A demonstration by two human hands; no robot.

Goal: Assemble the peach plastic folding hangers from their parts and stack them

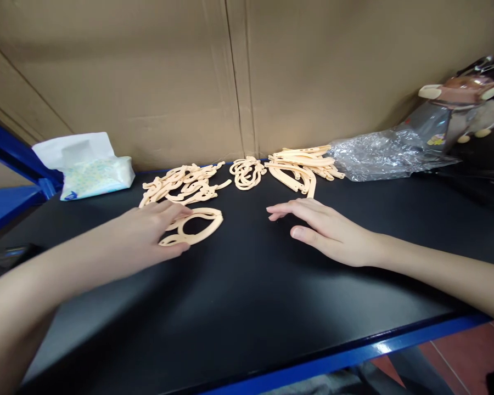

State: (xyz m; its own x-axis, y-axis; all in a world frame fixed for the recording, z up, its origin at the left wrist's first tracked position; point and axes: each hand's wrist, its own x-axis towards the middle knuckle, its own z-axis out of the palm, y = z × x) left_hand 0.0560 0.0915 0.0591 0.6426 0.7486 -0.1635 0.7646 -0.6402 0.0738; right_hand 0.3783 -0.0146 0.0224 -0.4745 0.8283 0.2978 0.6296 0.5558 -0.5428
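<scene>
My left hand (150, 233) lies on the black table (247, 307) with its fingers closed on a cream plastic loop-shaped piece (193, 227). Just behind it sits a pile of several similar cream plastic pieces (181, 186). My right hand (325, 230) rests flat and open on the table, palm down, fingers pointing left, holding nothing. Its fingertips lie just in front of a stack of long curved cream pieces (302, 164). A small cluster of curly cream pieces (247, 173) lies between the two piles.
A tissue pack (88, 164) sits at the back left beside a blue frame (20, 159). Crumpled clear plastic wrap (387, 153) and a toy figure (465, 104) lie at the back right. A cardboard wall (239, 77) closes the back. The table's blue front edge (354, 356) runs below.
</scene>
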